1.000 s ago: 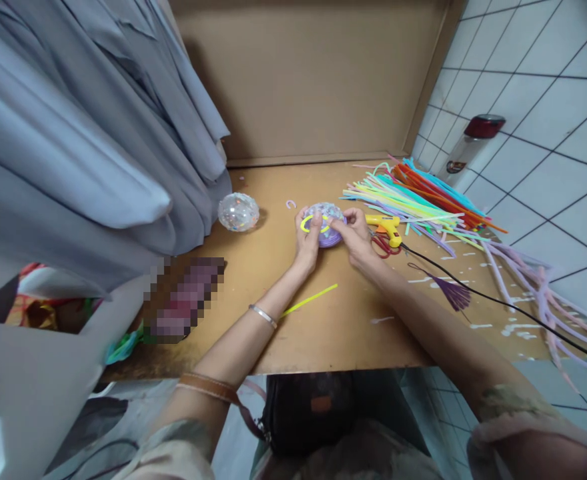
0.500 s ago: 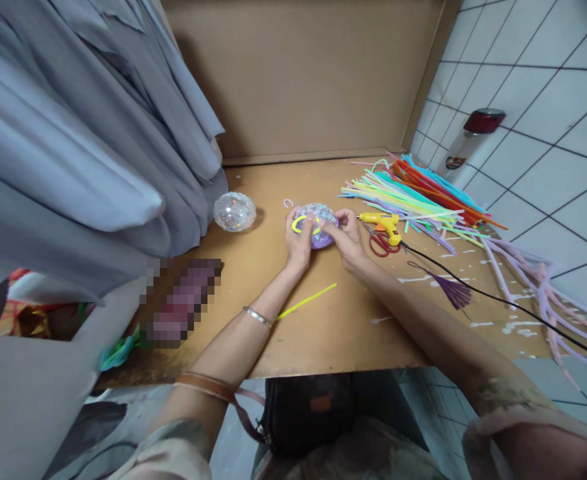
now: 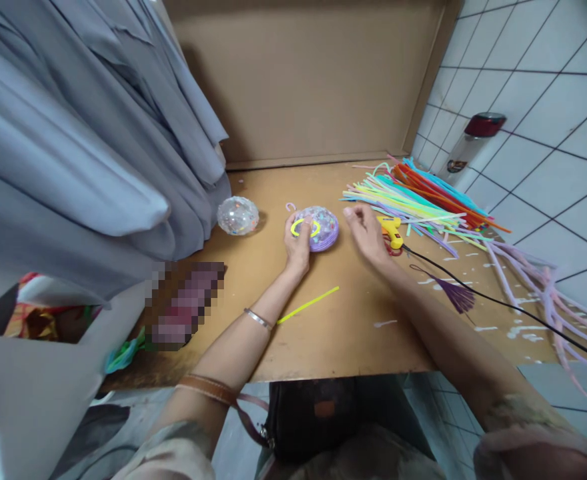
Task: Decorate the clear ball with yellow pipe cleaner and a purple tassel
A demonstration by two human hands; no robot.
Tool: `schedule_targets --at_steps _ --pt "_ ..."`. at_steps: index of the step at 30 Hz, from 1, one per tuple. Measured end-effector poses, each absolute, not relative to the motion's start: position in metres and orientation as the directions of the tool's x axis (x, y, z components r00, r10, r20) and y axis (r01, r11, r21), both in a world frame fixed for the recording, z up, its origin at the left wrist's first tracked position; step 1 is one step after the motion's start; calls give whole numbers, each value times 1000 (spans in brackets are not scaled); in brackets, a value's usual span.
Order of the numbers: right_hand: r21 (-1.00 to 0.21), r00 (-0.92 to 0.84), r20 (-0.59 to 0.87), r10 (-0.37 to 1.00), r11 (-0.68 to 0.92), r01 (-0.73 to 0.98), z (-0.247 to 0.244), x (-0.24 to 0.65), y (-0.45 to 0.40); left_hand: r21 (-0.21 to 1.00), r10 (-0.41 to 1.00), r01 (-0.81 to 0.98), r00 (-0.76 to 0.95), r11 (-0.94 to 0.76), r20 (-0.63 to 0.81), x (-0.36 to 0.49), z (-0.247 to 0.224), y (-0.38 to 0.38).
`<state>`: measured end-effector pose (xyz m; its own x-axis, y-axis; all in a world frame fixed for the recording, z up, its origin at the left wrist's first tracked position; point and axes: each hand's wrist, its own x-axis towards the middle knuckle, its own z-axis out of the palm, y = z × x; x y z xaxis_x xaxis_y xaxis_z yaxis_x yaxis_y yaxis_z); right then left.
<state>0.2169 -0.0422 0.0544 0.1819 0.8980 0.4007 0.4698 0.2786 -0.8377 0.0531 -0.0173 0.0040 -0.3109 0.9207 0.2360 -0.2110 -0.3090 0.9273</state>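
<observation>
My left hand (image 3: 299, 248) is closed round a clear speckled ball (image 3: 323, 219) with purple bands along its lower right side, keeping it at the middle of the table. A yellow ring (image 3: 297, 229) lies against the ball under my thumb. Just beyond my fingers a small pink hook (image 3: 290, 207) shows. To the right, apart from the ball, my right hand (image 3: 366, 230) has its fingers curled together; whatever they may hold is hidden. Behind that hand is a yellow glue gun (image 3: 392, 233), partly covered, over red-handled scissors (image 3: 394, 251).
A second clear ball (image 3: 238, 216) rests at the left. Coloured pipe cleaners (image 3: 423, 193) are heaped at the back right, near a red-lidded bottle (image 3: 468, 143). One yellow pipe cleaner (image 3: 308, 305) lies in front. The glue gun's black cord (image 3: 478, 293) passes a purple tassel (image 3: 453, 293).
My right hand has come off the ball and moved right, in front of the glue gun and scissors. My left hand still grips the ball.
</observation>
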Motion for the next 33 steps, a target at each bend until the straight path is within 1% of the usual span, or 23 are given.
schedule_targets --at_steps 1,2,4,6,8,10,12,14,16,21,23,28,33 --pt "-755 194 446 874 251 605 58 227 -41 926 920 -212 -312 -312 239 51 4 -16" --pt "-665 219 469 855 179 726 61 237 -41 924 918 -214 -314 -317 242 49 3 -15" --pt "-491 266 446 855 -15 871 66 251 -41 920 913 -219 -326 -326 247 46 2 -12" --pt "-344 327 377 867 -196 918 69 260 -42 919 907 -215 -342 -330 246 44 1 -9" --pt "-241 393 297 870 -330 913 70 262 -43 922 905 -205 -347 -330 247 43 1 -8" --pt "-179 440 209 873 -408 895 72 263 -43 922 907 -206 -342 -329 248 44 1 -8" --pt "-151 461 123 879 -443 884 73 263 -43 918 908 -222 -344 -327 240 45 2 -9" --pt "-163 482 69 874 -466 869 72 265 -42 916 907 -238 -355 -323 228 45 2 -10" --pt "-209 513 58 857 -492 845 71 267 -41 914 904 -241 -362 -326 227 44 2 -9" --pt "-320 584 68 809 -537 780 67 271 -40 908 906 -252 -351 -334 236 42 0 -7" --pt "-375 598 107 794 -525 764 69 271 -41 901 906 -278 -360 -332 223 42 1 -8" --pt "-519 578 285 765 -384 764 77 266 -43 841 903 -417 -393 -344 174 47 9 -14" --pt "-554 456 466 758 -152 819 77 245 -46 804 914 -500 -387 -322 125 48 13 -15"
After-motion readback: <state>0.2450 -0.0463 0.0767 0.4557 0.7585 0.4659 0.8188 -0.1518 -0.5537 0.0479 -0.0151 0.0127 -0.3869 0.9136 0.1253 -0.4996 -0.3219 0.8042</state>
